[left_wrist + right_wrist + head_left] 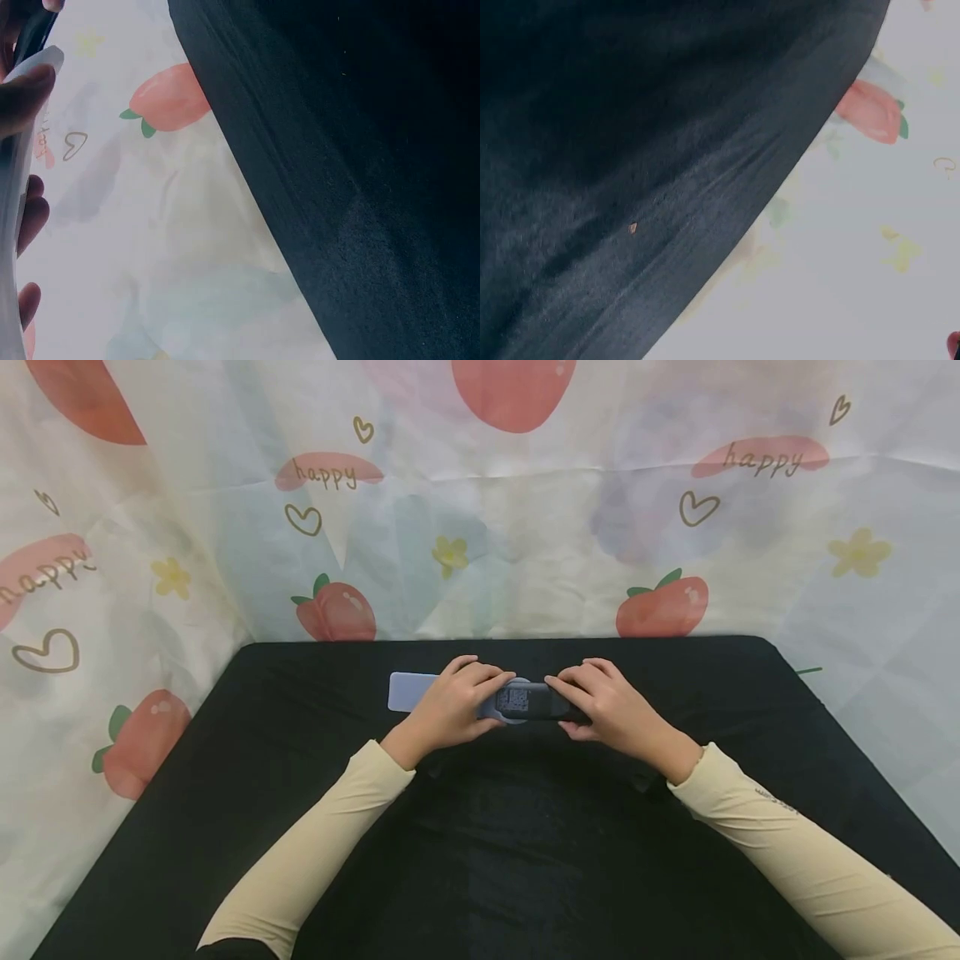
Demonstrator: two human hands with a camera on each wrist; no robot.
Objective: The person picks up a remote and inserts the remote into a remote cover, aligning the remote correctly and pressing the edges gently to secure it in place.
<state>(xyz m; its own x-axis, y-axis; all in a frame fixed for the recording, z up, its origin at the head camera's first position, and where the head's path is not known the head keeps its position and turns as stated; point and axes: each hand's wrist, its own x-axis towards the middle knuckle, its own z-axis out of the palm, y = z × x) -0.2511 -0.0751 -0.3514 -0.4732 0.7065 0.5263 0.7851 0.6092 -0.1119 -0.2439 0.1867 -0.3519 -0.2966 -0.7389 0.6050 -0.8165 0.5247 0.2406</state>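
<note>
A pale blue flat strip (409, 692) lies across my left hand (459, 700), which grips it with thumb and fingers near its rounded inner end. Overlapping that rounded end is a black bar-shaped piece (517, 701) with fine printed marks. My right hand (611, 708) holds the black piece at its right end, fingers on top and thumb below. The two pieces line up end to end over the table. In the left wrist view, the strip's pale edge (10, 255) shows beside the left thumb and fingertips. Neither piece appears in the right wrist view.
A black cloth covers the table (525, 860). Behind and along both sides hangs a pale curtain (510, 543) printed with strawberries, hearts and flowers. A small light speck (633, 227) lies on the cloth in the right wrist view.
</note>
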